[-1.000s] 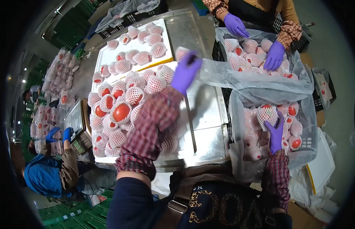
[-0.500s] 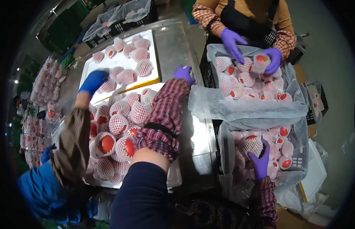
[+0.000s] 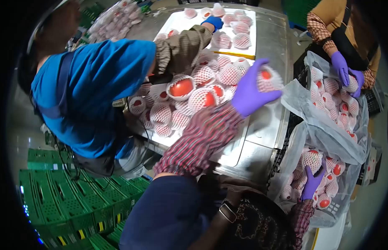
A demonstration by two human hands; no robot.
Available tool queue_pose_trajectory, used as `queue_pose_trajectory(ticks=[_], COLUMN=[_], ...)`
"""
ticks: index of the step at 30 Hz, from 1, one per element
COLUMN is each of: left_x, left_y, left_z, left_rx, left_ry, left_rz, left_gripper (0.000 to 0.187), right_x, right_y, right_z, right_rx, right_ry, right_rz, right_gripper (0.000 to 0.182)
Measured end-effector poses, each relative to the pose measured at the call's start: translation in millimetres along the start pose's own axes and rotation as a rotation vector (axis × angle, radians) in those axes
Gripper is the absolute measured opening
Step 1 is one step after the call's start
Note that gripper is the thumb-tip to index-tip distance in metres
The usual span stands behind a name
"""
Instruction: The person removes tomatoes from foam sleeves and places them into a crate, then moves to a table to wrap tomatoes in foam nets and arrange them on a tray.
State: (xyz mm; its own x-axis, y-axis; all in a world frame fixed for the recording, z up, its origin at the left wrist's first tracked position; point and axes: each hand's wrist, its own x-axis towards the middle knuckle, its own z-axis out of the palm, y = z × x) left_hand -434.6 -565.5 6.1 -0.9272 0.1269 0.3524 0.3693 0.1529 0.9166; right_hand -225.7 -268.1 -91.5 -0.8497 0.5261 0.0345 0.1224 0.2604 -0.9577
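My left hand [image 3: 254, 89], in a purple glove, is closed around a red fruit in a white foam net [image 3: 270, 80], held over the metal table's right side. A pile of similar net-wrapped red fruits [image 3: 202, 98] lies just left of it in a white tray [image 3: 231, 156]. Down at the lower right, my right hand [image 3: 314, 183], also gloved in purple, has its thumb and fingers around another foam-netted fruit [image 3: 312, 159]. That fruit sits among more wrapped ones inside a crate with a pale liner [image 3: 338, 208].
A co-worker in a blue shirt [image 3: 89, 79] reaches a blue-gloved hand [image 3: 213, 23] to a white board of wrapped fruits [image 3: 248, 46]. Across the second lined crate [image 3: 323, 125], another person's purple-gloved hands [image 3: 346, 75] handle fruit. Green crates [image 3: 69, 200] stand at lower left.
The view has turned left. My left hand has come back from the table's far part and now shows a wrapped fruit. My right hand stays in the lower crate at its fruit.
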Motion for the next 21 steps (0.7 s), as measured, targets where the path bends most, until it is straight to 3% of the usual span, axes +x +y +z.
queue_pose_trajectory(ticks=[1,5,8,14,17,21], left_x=[-18,-82,-111,-133,-134,-141], left_y=[0,12,0,-20,-29,-30], left_z=[-19,-113,-158,-172,-167,-164], left_rx=[-0.102,0.163,0.075,0.113,0.592,0.567], left_ry=[0.066,0.449,0.469,0.452,0.361,0.368], left_rz=[-0.027,-0.092,-0.140,-0.038,0.222,0.218], left_gripper=[0.074,0.066,0.059,0.063,0.064,0.064], right_x=[-2,-10,-10,-17,-18,-15], right_y=[-2,-13,-13,-15,-20,-16], right_z=[1,6,11,12,10,7], right_rx=[0.011,0.035,-0.003,0.052,0.046,0.043], right_ry=[-0.006,-0.028,-0.055,-0.101,-0.063,-0.047], right_rz=[0.000,-0.002,-0.004,-0.016,-0.013,-0.039], right_gripper=[0.063,0.060,0.059,0.058,0.059,0.059])
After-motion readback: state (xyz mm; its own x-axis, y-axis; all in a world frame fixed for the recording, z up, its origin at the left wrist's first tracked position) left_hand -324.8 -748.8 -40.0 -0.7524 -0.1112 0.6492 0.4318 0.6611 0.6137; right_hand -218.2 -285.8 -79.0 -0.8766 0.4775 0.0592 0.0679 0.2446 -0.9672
